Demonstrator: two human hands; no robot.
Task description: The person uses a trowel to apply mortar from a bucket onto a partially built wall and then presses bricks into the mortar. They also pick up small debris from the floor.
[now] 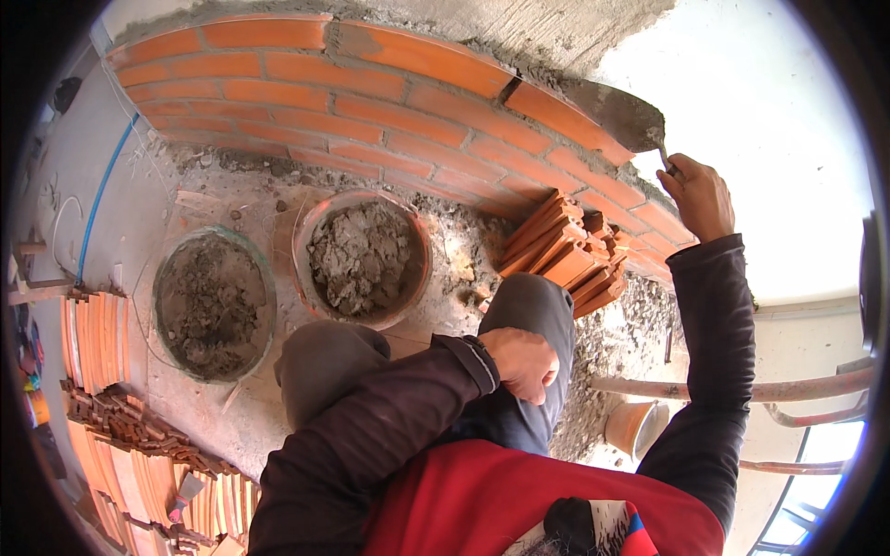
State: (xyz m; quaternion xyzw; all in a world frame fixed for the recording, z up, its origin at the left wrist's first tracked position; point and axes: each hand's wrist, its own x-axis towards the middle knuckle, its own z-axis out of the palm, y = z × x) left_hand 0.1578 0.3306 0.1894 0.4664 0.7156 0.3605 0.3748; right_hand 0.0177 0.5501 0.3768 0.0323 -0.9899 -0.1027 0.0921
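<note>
My right hand (697, 193) grips a trowel by its handle at the upper right. The mortar-smeared blade (616, 116) is held along the top edge of the orange brick wall (389, 120), where a strip of grey mortar shows. My left hand (521, 361) lies closed over my right knee, with nothing visible in it. Close to that knee, thin orange bricks (565, 246) are piled against the wall's foot. Left of them stand a bucket of thick grey mortar (357, 259) and a greenish bucket with dark grey mix (211, 306).
Stacks of bricks (130, 445) fill the lower left, with a small tool among them. A blue hose (109, 185) runs at the left. On the right are curved metal bars (760, 389), a small bucket (635, 426) and rubble. A white wall (769, 167) rises behind my right hand.
</note>
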